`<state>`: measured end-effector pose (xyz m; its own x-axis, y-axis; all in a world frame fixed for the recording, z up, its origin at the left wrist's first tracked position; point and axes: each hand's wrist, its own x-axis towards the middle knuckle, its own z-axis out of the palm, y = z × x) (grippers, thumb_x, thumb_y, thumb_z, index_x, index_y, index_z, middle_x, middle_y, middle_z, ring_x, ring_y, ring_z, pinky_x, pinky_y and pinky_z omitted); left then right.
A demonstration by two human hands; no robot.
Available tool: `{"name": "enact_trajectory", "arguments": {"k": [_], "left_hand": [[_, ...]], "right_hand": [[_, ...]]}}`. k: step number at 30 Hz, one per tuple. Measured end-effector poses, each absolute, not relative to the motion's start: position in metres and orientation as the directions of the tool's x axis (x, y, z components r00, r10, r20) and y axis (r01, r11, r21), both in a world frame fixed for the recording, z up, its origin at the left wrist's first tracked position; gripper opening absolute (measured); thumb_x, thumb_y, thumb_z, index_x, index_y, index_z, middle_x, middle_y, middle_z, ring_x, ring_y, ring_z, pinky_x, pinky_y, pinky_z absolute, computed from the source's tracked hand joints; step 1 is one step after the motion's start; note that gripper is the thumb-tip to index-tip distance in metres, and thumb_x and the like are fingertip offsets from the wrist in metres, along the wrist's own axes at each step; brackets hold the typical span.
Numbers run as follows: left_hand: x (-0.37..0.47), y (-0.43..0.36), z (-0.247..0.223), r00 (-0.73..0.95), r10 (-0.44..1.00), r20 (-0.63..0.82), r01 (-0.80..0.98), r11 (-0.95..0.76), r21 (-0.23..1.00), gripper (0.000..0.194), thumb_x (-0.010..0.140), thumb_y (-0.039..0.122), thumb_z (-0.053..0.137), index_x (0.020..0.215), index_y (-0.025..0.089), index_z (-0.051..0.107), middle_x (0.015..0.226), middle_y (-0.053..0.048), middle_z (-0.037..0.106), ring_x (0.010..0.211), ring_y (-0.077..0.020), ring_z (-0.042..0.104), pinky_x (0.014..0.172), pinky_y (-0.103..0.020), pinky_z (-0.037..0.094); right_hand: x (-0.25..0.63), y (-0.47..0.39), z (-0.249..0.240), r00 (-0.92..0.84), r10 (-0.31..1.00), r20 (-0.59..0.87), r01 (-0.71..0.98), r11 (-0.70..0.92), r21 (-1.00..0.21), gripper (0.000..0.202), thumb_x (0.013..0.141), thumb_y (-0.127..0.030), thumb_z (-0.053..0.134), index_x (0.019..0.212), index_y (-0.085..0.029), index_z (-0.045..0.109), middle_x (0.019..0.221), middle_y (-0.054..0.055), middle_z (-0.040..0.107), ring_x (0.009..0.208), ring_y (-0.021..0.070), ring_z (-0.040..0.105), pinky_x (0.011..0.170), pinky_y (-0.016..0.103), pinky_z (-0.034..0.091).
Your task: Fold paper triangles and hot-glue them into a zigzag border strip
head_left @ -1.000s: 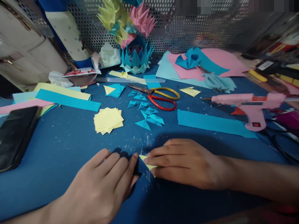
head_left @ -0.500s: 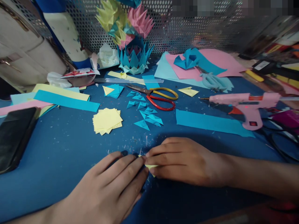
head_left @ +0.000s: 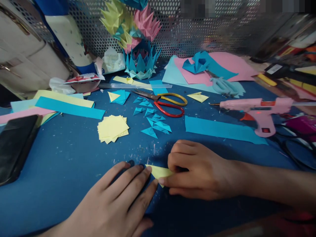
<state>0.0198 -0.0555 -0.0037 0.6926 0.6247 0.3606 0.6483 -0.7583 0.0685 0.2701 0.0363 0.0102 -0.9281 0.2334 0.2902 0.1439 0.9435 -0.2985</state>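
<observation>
A small yellow paper triangle (head_left: 159, 172) lies on the blue table between my hands. My left hand (head_left: 120, 194) rests flat with fingers spread, two fingertips pressing the triangle's left part. My right hand (head_left: 197, 171) has its fingers curled and pinches the triangle's right end. Just beyond are a stack of yellow paper squares (head_left: 113, 128) and several folded blue paper pieces (head_left: 158, 123). Scissors (head_left: 170, 103) with one yellow and one red handle lie behind them.
A pink glue gun (head_left: 264, 108) lies at right, beside a blue paper strip (head_left: 222, 129). Left are a black phone (head_left: 17, 148) and paper strips (head_left: 71, 107). Paper flowers (head_left: 142, 62), a bottle (head_left: 66, 36) and pale blue scissors (head_left: 223, 86) stand or lie at the back.
My right hand's fingers have curled and drawn back to the right, so more of the yellow triangle shows. My left hand's fingers have spread slightly.
</observation>
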Motion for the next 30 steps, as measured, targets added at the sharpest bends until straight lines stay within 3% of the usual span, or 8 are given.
{"name": "enact_trajectory", "arguments": {"k": [4, 11, 17, 24, 30], "left_hand": [[0.019, -0.055, -0.005, 0.728, 0.58, 0.366, 0.6, -0.797, 0.068, 0.039, 0.104, 0.042, 0.044, 0.121, 0.017, 0.068, 0.123, 0.0, 0.072, 0.116, -0.0174, 0.06, 0.115, -0.034, 0.032], [0.02, -0.058, -0.003, 0.759, 0.534, 0.371, 0.565, -0.824, 0.031, 0.04, 0.107, 0.04, 0.039, 0.125, 0.015, 0.065, 0.128, 0.0, 0.069, 0.12, -0.0165, 0.058, 0.116, -0.034, 0.029], [0.02, -0.058, 0.002, 0.774, 0.516, 0.367, 0.555, -0.832, 0.0, 0.046, 0.106, 0.044, 0.038, 0.124, 0.013, 0.066, 0.13, -0.004, 0.068, 0.117, -0.0181, 0.058, 0.105, -0.031, 0.039], [0.019, -0.057, 0.006, 0.821, 0.497, 0.281, 0.525, -0.85, -0.032, 0.054, 0.1, 0.052, 0.047, 0.131, 0.01, 0.061, 0.133, -0.007, 0.066, 0.117, -0.0217, 0.058, 0.106, -0.035, 0.038], [0.018, -0.057, 0.008, 0.82, 0.496, 0.287, 0.523, -0.852, -0.019, 0.055, 0.099, 0.053, 0.048, 0.128, 0.009, 0.062, 0.126, -0.006, 0.07, 0.113, -0.0219, 0.06, 0.107, -0.035, 0.034]], "right_hand": [[0.27, 0.036, 0.01, -0.934, 0.224, 0.277, 0.145, 0.95, -0.278, 0.025, 0.102, -0.034, 0.052, 0.096, -0.021, 0.071, 0.082, 0.001, 0.055, 0.074, 0.0143, 0.041, 0.069, 0.031, 0.033], [0.271, 0.036, 0.006, -0.92, 0.207, 0.334, 0.102, 0.947, -0.306, 0.026, 0.103, -0.033, 0.05, 0.102, -0.018, 0.071, 0.081, 0.002, 0.057, 0.075, 0.0142, 0.043, 0.071, 0.03, 0.036], [0.269, 0.036, 0.003, -0.887, 0.213, 0.409, 0.128, 0.966, -0.225, 0.025, 0.103, -0.029, 0.048, 0.103, -0.014, 0.069, 0.079, 0.002, 0.058, 0.075, 0.0144, 0.045, 0.072, 0.03, 0.039], [0.255, 0.031, 0.01, -0.919, 0.174, 0.354, 0.164, 0.985, -0.057, 0.03, 0.106, -0.026, 0.041, 0.11, -0.012, 0.068, 0.078, 0.002, 0.059, 0.075, 0.0151, 0.047, 0.076, 0.031, 0.038], [0.242, 0.03, 0.024, -0.95, 0.224, 0.217, 0.208, 0.974, -0.093, 0.035, 0.106, -0.026, 0.036, 0.104, -0.014, 0.069, 0.08, 0.004, 0.056, 0.072, 0.0168, 0.039, 0.07, 0.032, 0.031]]}}
